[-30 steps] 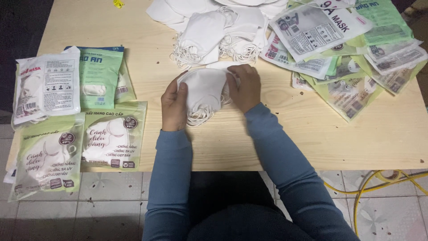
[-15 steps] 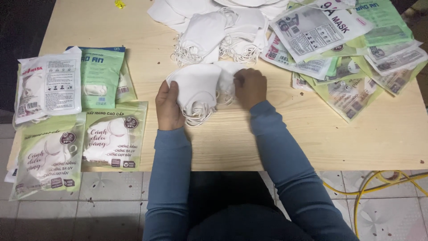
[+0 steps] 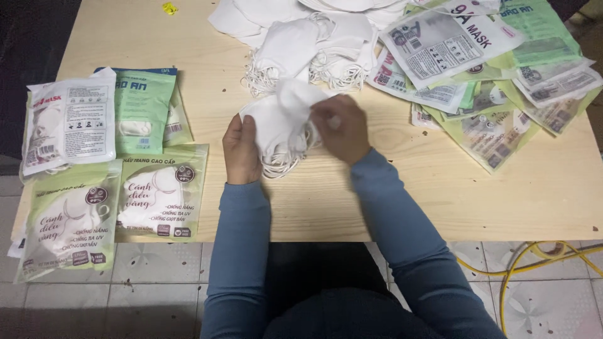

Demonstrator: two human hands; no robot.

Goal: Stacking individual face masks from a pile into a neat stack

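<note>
My left hand (image 3: 241, 150) grips the left side of a small stack of white face masks (image 3: 281, 125) lying on the wooden table (image 3: 352, 194), their ear loops hanging toward me. My right hand (image 3: 342, 129) pinches the top mask of that stack at its right edge and lifts a corner of it. Both arms wear blue sleeves. A larger loose pile of white masks (image 3: 314, 37) lies just beyond my hands at the far middle of the table.
Filled mask packets lie at the left: two green ones (image 3: 160, 194) near the table's front edge, a white one (image 3: 66, 122) and a teal one (image 3: 141, 107) behind. Several empty flat packets (image 3: 483, 81) are heaped at the far right. Yellow cable (image 3: 534, 263) runs on the tiled floor.
My right hand has moved up over the stack and raised the top mask's corner. The left hand has shifted slightly along the stack's left side.
</note>
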